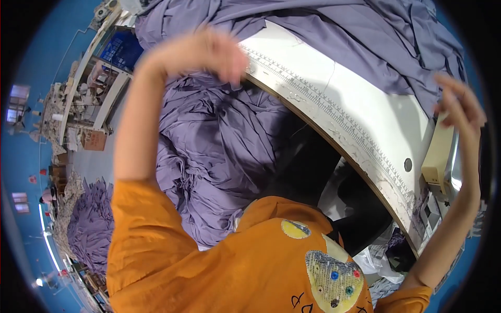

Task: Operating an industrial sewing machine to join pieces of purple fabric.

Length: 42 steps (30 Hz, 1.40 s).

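My left hand (222, 55) is raised over the near edge of the white table (313, 68), its fingers smeared by motion. Whether it grips anything cannot be made out. Purple-grey cloth (209, 120) lies in a large crumpled heap below it, beside the table's edge. More of the same cloth (360, 31) spreads over the far side of the tabletop. At the far right my right hand (462, 107) is up with fingers apart, slightly blurred, holding nothing visible. It is nearest to the cloth's right end and the cream-coloured machine body (441, 156).
A printed ruler scale (323, 99) runs along the table's near edge. To the left are a blue crate (121, 49), a brown cardboard box (94, 140) and another purple cloth pile (91, 224). A white plastic bag (378, 263) hangs below the table's right end.
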Each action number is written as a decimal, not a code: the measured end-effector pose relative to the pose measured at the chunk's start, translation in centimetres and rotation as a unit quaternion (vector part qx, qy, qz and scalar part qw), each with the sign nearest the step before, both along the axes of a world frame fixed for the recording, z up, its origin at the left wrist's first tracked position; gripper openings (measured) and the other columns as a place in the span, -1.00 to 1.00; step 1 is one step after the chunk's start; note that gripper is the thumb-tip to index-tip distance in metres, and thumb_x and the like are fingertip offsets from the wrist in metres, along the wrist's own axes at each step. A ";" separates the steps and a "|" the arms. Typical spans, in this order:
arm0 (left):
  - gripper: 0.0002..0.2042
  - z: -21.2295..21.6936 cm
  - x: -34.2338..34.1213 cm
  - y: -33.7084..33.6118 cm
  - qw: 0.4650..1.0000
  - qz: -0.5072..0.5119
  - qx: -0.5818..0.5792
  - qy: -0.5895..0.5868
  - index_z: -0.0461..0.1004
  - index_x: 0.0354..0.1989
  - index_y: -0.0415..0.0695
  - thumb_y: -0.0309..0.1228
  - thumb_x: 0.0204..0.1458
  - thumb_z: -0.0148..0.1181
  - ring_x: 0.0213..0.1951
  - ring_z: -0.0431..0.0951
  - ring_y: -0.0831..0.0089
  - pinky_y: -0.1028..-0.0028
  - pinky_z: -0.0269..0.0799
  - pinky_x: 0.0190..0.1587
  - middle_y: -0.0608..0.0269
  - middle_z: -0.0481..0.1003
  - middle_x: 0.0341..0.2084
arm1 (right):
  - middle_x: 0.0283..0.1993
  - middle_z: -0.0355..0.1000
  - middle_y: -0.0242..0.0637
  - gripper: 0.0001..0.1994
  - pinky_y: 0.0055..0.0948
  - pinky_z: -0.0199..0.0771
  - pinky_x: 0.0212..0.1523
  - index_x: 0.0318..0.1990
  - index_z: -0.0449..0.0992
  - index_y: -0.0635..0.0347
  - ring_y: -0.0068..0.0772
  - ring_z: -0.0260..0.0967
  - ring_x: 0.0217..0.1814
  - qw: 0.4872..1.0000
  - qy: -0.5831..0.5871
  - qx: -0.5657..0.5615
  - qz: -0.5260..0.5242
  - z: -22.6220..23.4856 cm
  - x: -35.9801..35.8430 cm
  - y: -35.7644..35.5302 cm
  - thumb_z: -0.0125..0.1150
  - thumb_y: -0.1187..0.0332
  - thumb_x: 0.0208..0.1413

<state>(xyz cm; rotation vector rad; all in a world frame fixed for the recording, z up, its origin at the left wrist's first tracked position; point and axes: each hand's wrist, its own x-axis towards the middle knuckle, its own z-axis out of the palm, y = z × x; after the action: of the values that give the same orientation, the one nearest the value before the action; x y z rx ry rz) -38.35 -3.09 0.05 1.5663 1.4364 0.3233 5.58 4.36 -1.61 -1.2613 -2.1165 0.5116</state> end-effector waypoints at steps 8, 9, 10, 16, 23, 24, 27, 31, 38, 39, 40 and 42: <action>-0.51 -31.9 -2.6 -12.3 0.947 -0.057 0.104 0.299 0.58 -0.10 0.03 -0.39 -0.36 0.51 0.10 0.41 0.19 0.29 0.35 0.12 0.22 0.50 -0.03 | -0.26 0.54 -0.25 -0.87 -0.67 0.47 -0.41 -0.23 0.58 0.32 -0.56 0.52 -0.40 0.887 0.215 -0.387 0.133 -5.5 -6.7 -14.5 0.24 0.57 0.04; -0.49 -32.4 -2.2 -12.6 0.952 0.007 0.212 0.219 0.58 -0.11 0.06 -0.37 -0.39 0.51 0.15 0.34 0.17 0.25 0.30 0.16 0.23 0.46 0.03 | -0.25 0.54 -0.26 -0.86 -0.68 0.46 -0.40 -0.20 0.57 0.33 -0.58 0.52 -0.40 0.884 0.198 -0.400 0.138 -7.2 -6.5 -15.1 0.24 0.54 0.06; -0.49 -32.7 -2.1 -12.4 0.953 0.000 0.211 0.220 0.58 -0.11 0.06 -0.37 -0.39 0.51 0.15 0.34 0.17 0.25 0.30 0.16 0.23 0.46 0.03 | -0.25 0.54 -0.26 -0.86 -0.69 0.44 -0.39 -0.19 0.57 0.31 -0.58 0.52 -0.39 0.875 0.203 -0.420 0.127 -8.8 -6.7 -15.6 0.23 0.53 0.07; -0.55 -34.6 -3.6 -11.7 0.892 -0.199 0.262 0.310 0.58 -0.18 0.05 -0.27 -0.38 0.46 0.17 0.29 0.28 0.28 0.18 0.18 0.38 0.40 0.08 | -0.25 0.53 -0.31 -0.79 -0.63 0.49 -0.30 -0.07 0.50 0.31 -0.61 0.47 -0.34 0.839 0.180 -0.500 0.119 -16.8 -8.5 -17.3 0.19 0.43 0.17; -0.77 -32.2 -2.0 -14.3 0.924 -0.165 0.265 0.218 0.53 -0.33 0.00 -0.30 -0.20 0.36 0.03 0.41 0.29 0.23 0.21 0.13 0.33 0.52 -0.16 | -0.28 0.53 -0.36 -0.78 -0.61 0.49 -0.34 -0.07 0.51 0.27 -0.62 0.47 -0.36 0.842 0.131 -0.510 0.117 -20.5 -9.9 -19.2 0.20 0.37 0.18; -0.79 -31.3 -1.4 -14.2 0.930 -0.117 0.291 0.192 0.50 -0.33 -0.04 -0.32 -0.15 0.34 -0.06 0.48 0.25 0.22 0.28 0.07 0.29 0.54 -0.25 | -0.29 0.53 -0.35 -0.77 -0.60 0.49 -0.34 -0.07 0.51 0.27 -0.62 0.47 -0.36 0.842 0.130 -0.510 0.120 -21.1 -10.3 -19.5 0.20 0.38 0.17; -0.81 -23.8 2.2 -11.7 0.978 0.010 0.141 0.155 0.42 -0.29 -0.14 -0.39 -0.03 0.27 -0.25 0.53 0.08 0.21 0.39 -0.12 0.19 0.55 -0.38 | -0.22 0.53 -0.30 -0.70 -0.54 0.51 -0.30 -0.01 0.48 0.26 -0.53 0.48 -0.31 0.874 0.105 -0.446 0.158 -23.0 -11.9 -20.1 0.25 0.36 0.12; -0.83 -14.6 7.1 -8.2 0.967 -0.036 0.244 0.060 0.36 -0.26 -0.20 -0.44 0.05 0.20 -0.39 0.53 0.17 0.32 0.40 -0.29 0.16 0.52 -0.48 | -0.16 0.51 -0.26 -0.61 -0.51 0.49 -0.21 0.03 0.44 0.26 -0.45 0.49 -0.21 0.934 0.142 -0.301 0.132 -23.3 -16.8 -21.5 0.31 0.32 0.06; -0.56 -2.3 12.1 -6.7 0.973 -0.102 0.182 -0.103 0.35 -0.01 -0.14 -0.45 -0.08 0.36 -0.29 0.32 0.71 0.66 0.26 -0.24 0.44 0.37 -0.35 | -0.37 0.37 -0.43 -0.88 -0.57 0.32 -0.25 -0.22 0.46 0.31 -0.68 0.24 -0.28 0.910 0.397 -0.111 -0.046 -14.5 -15.8 -18.3 0.02 0.46 0.23; -0.31 -0.8 12.4 -6.7 0.947 -0.150 0.282 -0.043 0.34 0.07 -0.12 -0.39 -0.34 0.51 -0.22 0.37 0.61 0.55 0.33 -0.14 0.38 0.39 -0.27 | -0.41 0.41 -0.20 -0.87 -0.48 0.37 -0.30 -0.22 0.48 0.30 -0.48 0.35 -0.38 0.896 0.431 -0.075 -0.068 -13.1 -14.6 -17.9 0.04 0.44 0.23; -0.23 0.2 13.3 -6.9 0.891 -0.190 0.411 0.009 0.36 0.07 -0.12 -0.43 -0.49 0.54 -0.15 0.42 0.48 0.47 0.36 -0.07 0.32 0.40 -0.23 | -0.35 0.43 -0.30 -0.87 -0.53 0.34 -0.26 -0.19 0.47 0.28 -0.56 0.33 -0.32 0.876 0.451 -0.133 -0.104 -11.8 -12.6 -17.7 0.05 0.41 0.25; -0.33 2.1 15.5 -7.4 0.856 -0.196 0.466 0.105 0.38 0.04 -0.13 -0.50 -0.40 0.48 -0.17 0.48 0.39 0.47 0.38 -0.09 0.26 0.43 -0.14 | -0.22 0.38 -0.49 -0.82 -0.64 0.27 -0.14 -0.14 0.40 0.21 -0.70 0.26 -0.19 0.839 0.536 -0.090 -0.021 -8.9 -7.4 -17.0 -0.03 0.29 0.32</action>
<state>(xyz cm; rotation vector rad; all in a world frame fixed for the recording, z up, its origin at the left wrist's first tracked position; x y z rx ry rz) -22.84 -10.51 2.12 2.7029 1.0996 0.6800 -1.80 -12.68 -10.54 -0.7747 -1.0910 1.0991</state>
